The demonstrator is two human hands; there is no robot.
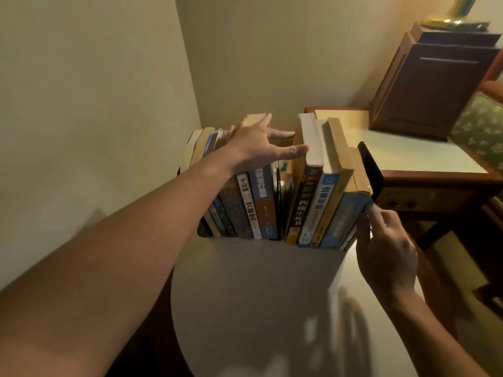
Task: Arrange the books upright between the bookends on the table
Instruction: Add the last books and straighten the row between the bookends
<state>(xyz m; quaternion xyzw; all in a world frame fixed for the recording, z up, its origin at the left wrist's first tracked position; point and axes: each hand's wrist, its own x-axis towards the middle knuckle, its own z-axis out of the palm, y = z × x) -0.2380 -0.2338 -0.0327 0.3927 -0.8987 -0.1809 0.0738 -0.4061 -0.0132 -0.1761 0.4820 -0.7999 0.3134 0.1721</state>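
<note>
Two clusters of books (265, 202) upright on round white desk (258, 295), backed into wall corner. Leaning slightly left, left cluster (239, 205). Over its top edges lies left grip (250, 145), fingers straight and splayed, holding nothing, forefinger tip touching page edge of tall book (310, 137) heading right cluster (302, 202). Narrow gap between clusters. Right cluster ends at black bookend (371, 170). Right grip (386, 251) at near edge of outermost blue book (343, 219), thumb and forefinger against it; pinch or mere touch, cannot tell.

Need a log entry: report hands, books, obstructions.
Left hand open, flat on left books. Right hand at black bookend, grip unclear. Right books upright, gap mid-row. No obstruction seen.
</note>
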